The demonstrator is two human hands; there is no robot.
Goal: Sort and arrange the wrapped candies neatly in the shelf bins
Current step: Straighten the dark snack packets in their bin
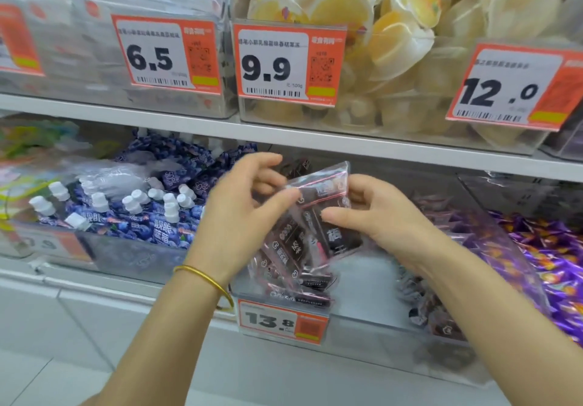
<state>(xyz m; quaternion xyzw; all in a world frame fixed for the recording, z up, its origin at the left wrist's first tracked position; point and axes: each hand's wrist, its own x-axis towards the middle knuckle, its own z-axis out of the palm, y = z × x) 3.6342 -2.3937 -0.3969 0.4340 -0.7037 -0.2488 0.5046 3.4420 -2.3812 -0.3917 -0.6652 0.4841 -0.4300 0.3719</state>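
White shelf board (284, 136) is running across, sloping down to the right. A second white shelf edge (79, 282) is sitting lower. Pale tiled floor (47, 358) is showing bottom-left. Orange-and-white price tags (164, 55) are hanging along the fronts. Bright, even light is glaring off clear plastic.

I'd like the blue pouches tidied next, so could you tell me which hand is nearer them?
Left. The left hand sits just right of the blue pouches, pinching the candy bag; the right hand grips the bag's far side, farther right.
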